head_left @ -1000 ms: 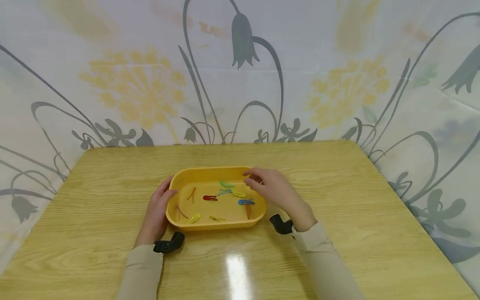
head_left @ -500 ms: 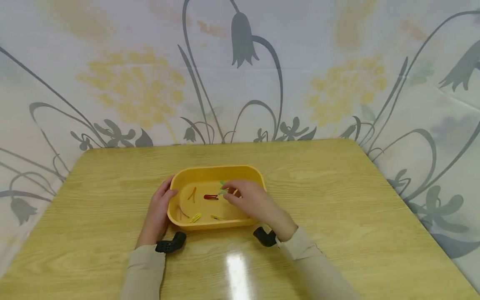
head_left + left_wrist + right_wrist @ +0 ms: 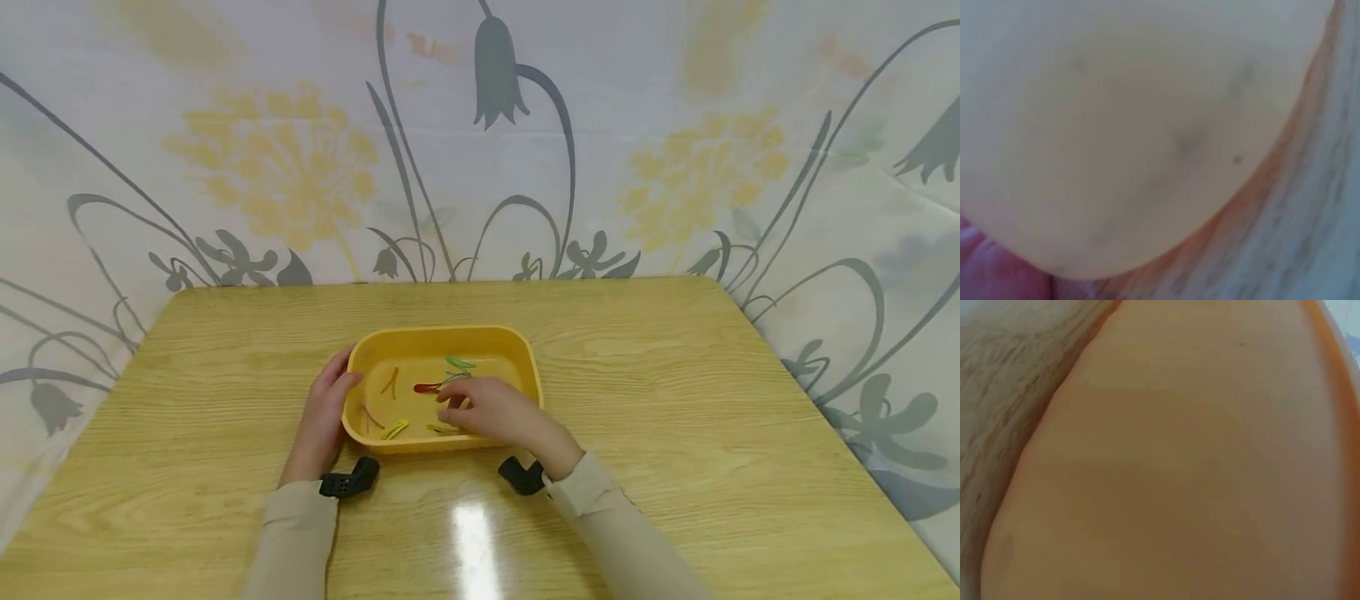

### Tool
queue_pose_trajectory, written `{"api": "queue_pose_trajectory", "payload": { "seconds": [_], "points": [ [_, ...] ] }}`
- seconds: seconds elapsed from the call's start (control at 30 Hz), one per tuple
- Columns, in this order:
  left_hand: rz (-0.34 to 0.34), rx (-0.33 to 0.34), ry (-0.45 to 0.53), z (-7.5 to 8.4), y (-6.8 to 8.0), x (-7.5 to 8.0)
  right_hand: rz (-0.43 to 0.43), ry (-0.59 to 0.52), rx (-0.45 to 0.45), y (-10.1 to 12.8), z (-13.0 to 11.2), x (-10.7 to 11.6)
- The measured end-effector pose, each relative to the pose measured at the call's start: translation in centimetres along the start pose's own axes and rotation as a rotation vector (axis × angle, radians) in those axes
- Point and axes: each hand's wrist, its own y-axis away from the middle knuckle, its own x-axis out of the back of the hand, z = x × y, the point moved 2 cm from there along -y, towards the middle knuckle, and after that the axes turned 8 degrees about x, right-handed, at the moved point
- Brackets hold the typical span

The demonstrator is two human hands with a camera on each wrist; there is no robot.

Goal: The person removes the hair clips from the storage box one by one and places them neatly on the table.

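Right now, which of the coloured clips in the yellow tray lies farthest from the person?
The green clip, near the tray's far wall. The red clip, orange clip and yellow clip all lie nearer the person.

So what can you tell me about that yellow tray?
The yellow tray is a shallow oblong dish with rounded corners and a raised rim, plastic by its look. It sits flat on the wooden table. Small coloured clips lie scattered inside. The left hand touches its left edge; the right hand reaches in over the near rim.

Bright, even light, white glare patch on the table [image 3: 471,533], head view sharp, both wrist views blurred.
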Motion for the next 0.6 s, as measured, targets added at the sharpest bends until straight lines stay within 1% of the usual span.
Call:
{"api": "queue_pose_trajectory", "payload": {
  "seconds": [0.07, 0.23, 0.37, 0.43, 0.6],
  "points": [
    [-0.001, -0.005, 0.005, 0.0, 0.0, 0.0, -0.032, 0.002, -0.008, -0.1, 0.1, -0.2],
    [0.005, -0.014, -0.002, -0.2, -0.1, -0.1, -0.069, 0.022, -0.029, -0.7, 0.3, -0.5],
    [0.013, -0.004, 0.001, -0.3, -0.1, -0.1, -0.124, 0.012, -0.044, -1.1, 0.4, -0.8],
    [0.019, -0.005, -0.005, -0.3, 0.0, 0.0, -0.15, 0.013, -0.036, -1.3, 0.4, -0.9],
    [0.027, -0.011, -0.025, -0.1, 0.0, 0.1, -0.182, 0.014, -0.015, -1.7, 0.5, -0.9]
  ]
}}
